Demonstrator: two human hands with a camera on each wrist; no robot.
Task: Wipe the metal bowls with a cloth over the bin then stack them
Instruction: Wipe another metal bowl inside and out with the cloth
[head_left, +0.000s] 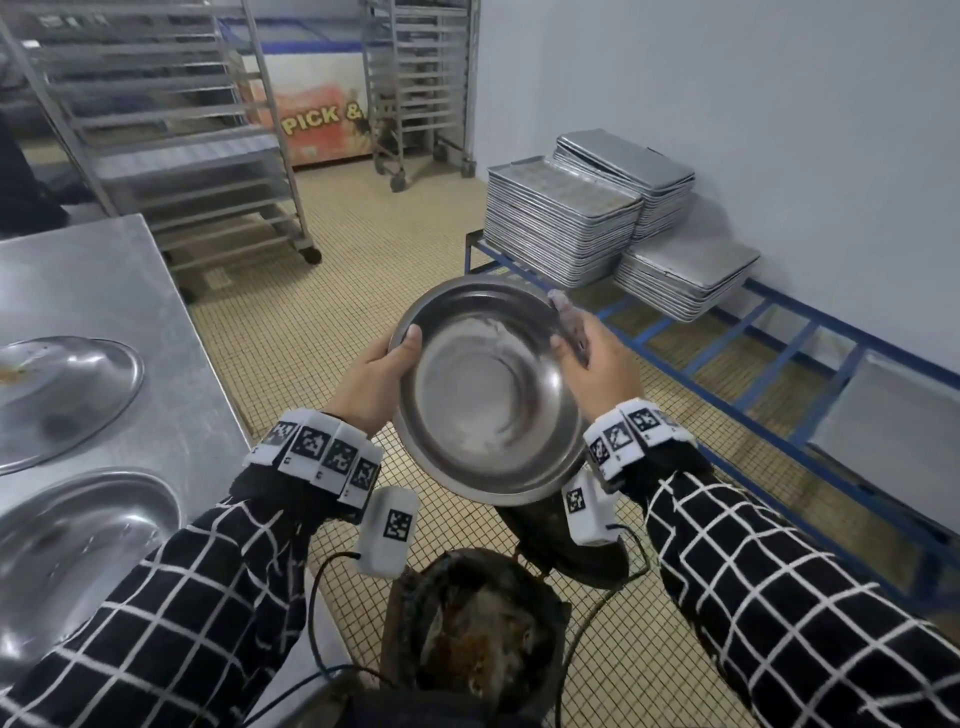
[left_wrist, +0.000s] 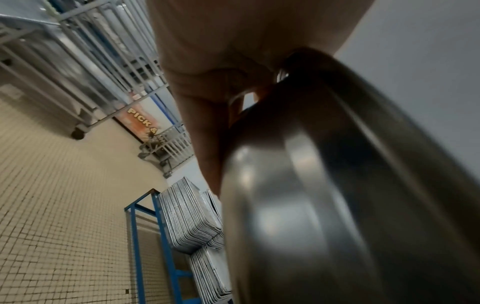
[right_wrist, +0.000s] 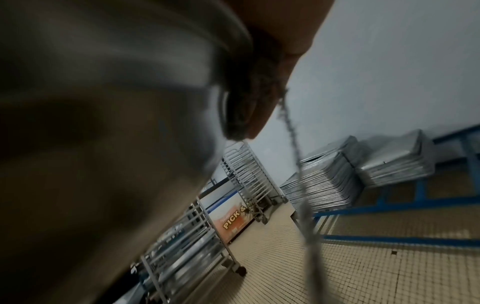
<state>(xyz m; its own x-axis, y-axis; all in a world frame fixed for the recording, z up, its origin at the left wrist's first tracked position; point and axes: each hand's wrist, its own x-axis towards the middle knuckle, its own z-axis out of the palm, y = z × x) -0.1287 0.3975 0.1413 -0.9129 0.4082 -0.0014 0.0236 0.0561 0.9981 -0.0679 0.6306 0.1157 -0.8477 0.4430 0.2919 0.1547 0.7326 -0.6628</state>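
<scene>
A round metal bowl (head_left: 488, 389) is held tilted toward me above the dark bin (head_left: 467, 623), its inside smeared with white residue. My left hand (head_left: 379, 369) grips its left rim, thumb over the edge. My right hand (head_left: 592, 358) holds the right rim together with a greyish cloth (head_left: 569, 322) pinched against it. In the left wrist view the bowl's underside (left_wrist: 337, 195) fills the right side below my fingers (left_wrist: 207, 123). The right wrist view is blurred: bowl (right_wrist: 103, 123) at left, a frayed strand of cloth (right_wrist: 298, 164) hanging down.
A steel table (head_left: 130, 312) at left carries two upturned metal bowls (head_left: 57, 389) (head_left: 78, 545). Stacks of baking trays (head_left: 566, 223) sit on a blue floor rack (head_left: 753, 353) along the right wall. Wheeled tray racks (head_left: 182, 130) stand at the back on a tiled floor.
</scene>
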